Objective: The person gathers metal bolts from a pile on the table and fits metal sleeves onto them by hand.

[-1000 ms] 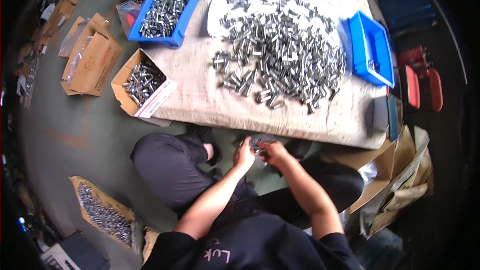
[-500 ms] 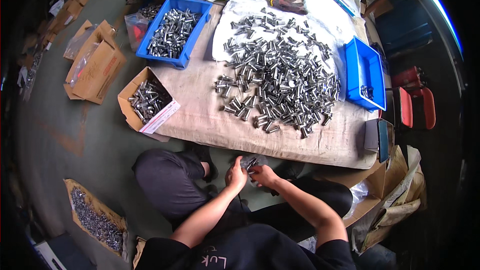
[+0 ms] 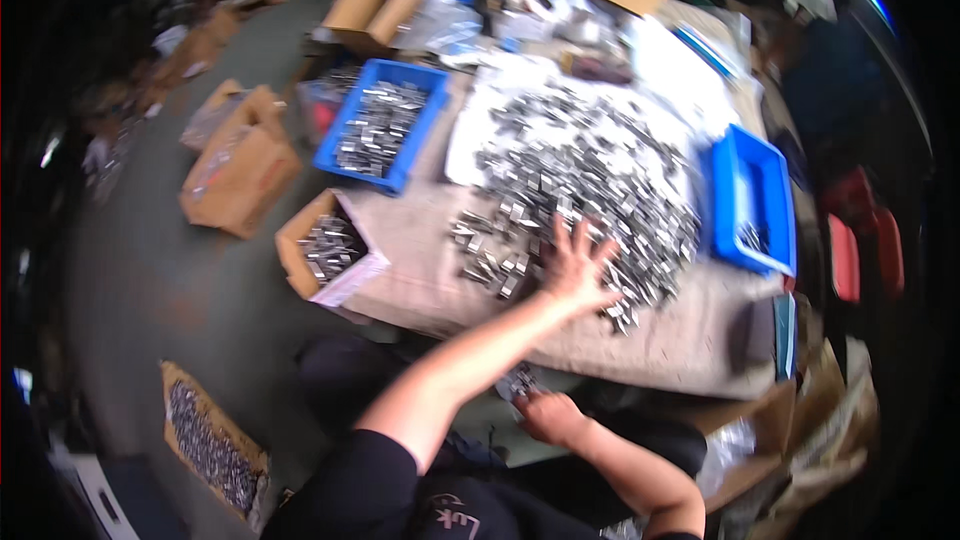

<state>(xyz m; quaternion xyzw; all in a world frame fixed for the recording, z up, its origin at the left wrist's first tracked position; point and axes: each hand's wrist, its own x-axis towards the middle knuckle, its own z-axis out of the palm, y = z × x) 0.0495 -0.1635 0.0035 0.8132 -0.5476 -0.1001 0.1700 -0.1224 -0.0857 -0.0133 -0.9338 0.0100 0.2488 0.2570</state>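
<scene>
the left hand (image 3: 575,270) stretches forward over the table (image 3: 690,340), fingers spread wide apart and the palm down on the near edge of a big heap of small metal parts (image 3: 580,190), so its grip is apart and clamped on nothing. the right hand (image 3: 545,415) stays low, close to the body below the table's near edge, its grip closed together around a small metal piece (image 3: 518,382) that pokes out above the knuckles. the heap lies in the middle of the table on a pale cloth, partly over a white sheet (image 3: 480,130). just right of the heap sits a blue tray (image 3: 752,202) with a few parts in it. at the far left corner of the table another blue bin (image 3: 385,122) holds more metal parts, and an open cardboard box (image 3: 325,250) of parts sits at the table's left edge. on the floor to the left are a closed brown carton (image 3: 240,170) and, nearer, a flat box of dark parts (image 3: 210,440). the picture is blurred.
</scene>
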